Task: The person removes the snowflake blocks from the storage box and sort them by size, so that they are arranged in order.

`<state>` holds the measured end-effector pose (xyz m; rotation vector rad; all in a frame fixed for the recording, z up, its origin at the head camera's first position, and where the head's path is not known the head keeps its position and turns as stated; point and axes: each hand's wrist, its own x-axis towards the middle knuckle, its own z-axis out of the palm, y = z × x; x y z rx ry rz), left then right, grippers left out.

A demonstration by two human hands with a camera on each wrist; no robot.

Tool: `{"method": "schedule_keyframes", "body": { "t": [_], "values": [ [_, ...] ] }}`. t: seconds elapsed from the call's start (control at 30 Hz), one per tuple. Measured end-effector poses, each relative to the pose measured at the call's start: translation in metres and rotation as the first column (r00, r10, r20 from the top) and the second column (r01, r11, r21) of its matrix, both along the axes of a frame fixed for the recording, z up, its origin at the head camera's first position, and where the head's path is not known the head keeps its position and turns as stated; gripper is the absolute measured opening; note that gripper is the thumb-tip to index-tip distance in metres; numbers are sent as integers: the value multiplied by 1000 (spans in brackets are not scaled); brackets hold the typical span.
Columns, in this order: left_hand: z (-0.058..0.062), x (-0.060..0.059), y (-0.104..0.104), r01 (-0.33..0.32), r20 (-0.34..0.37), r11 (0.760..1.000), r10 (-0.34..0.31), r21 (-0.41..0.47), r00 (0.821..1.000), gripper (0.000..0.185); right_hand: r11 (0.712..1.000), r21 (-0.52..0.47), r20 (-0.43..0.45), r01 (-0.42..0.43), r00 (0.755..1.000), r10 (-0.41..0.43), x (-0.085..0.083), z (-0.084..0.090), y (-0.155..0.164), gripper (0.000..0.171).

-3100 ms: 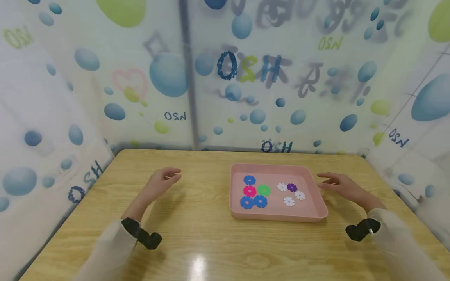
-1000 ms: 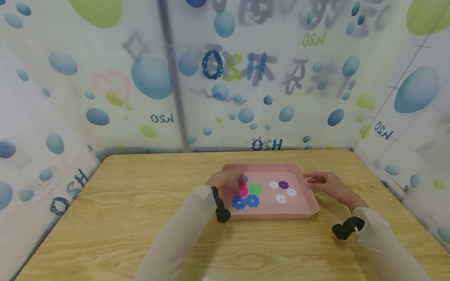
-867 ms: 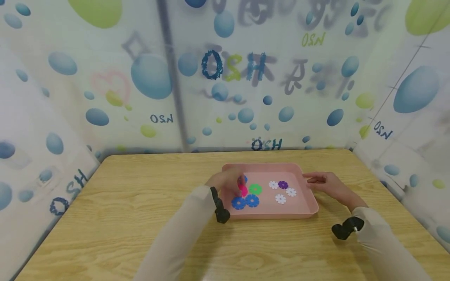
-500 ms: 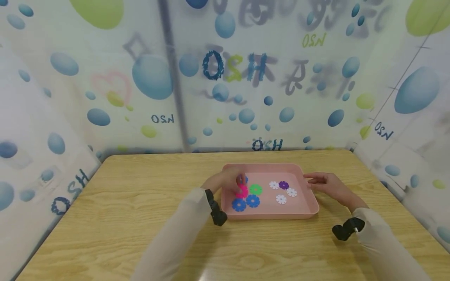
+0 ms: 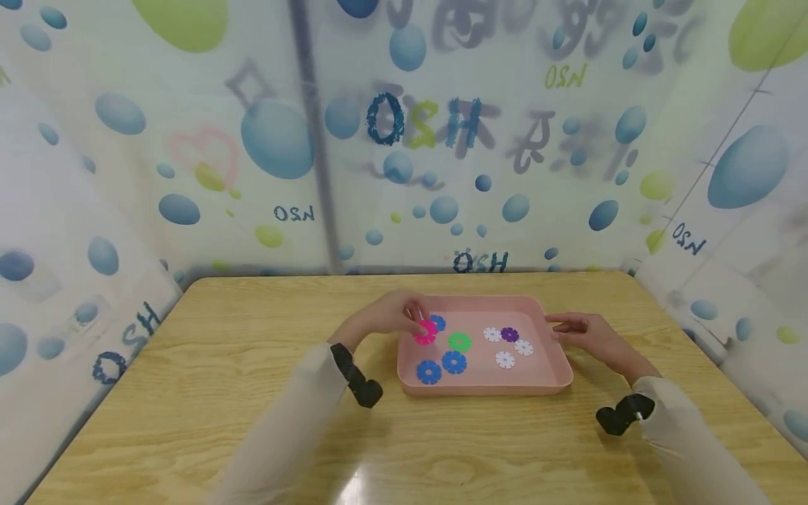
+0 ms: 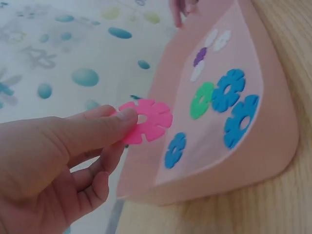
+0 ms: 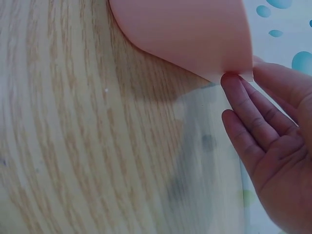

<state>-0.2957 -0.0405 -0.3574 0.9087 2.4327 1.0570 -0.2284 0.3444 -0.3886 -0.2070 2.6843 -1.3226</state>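
My left hand (image 5: 394,313) pinches a pink snowflake disc (image 6: 153,119) between thumb and fingers, raised above the left end of a pink tray (image 5: 486,389). Inside the tray lie a green disc (image 5: 459,342), blue discs (image 5: 454,362) toward the left, and white discs (image 5: 505,360) beside a purple disc (image 5: 509,334) farther right. At the tray's right wall, my right hand (image 5: 593,335) holds the rim; in the right wrist view one fingertip (image 7: 231,83) presses the outer side and another digit reaches behind the edge.
The tray stands on a wooden table (image 5: 252,337) whose surface extends left of it and in front. A patterned curtain (image 5: 404,210) hangs behind the far table edge. Each wrist wears a black camera band (image 5: 356,379).
My left hand has gone from the bare table into the tray, taken hold of the pink disc, and lifted it slightly up and left. The right hand has come to the tray's rim.
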Motion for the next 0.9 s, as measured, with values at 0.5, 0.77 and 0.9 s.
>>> {"method": "schedule_keyframes", "body": {
  "t": [0.5,0.77,0.9],
  "values": [
    [-6,-3,-80,-81,33,995,80,61,996,19,1000,16,-21,-11,1000,11,1,-1,2,50],
    [-32,-5,-83,-150,104,989,149,4,983,22,1000,18,-10,2,1000,-2,2,-1,-1,51],
    [-41,-6,-84,-153,81,988,152,10,985,21,1000,13,-8,9,1000,-9,2,-1,-2,50]
  ]
}}
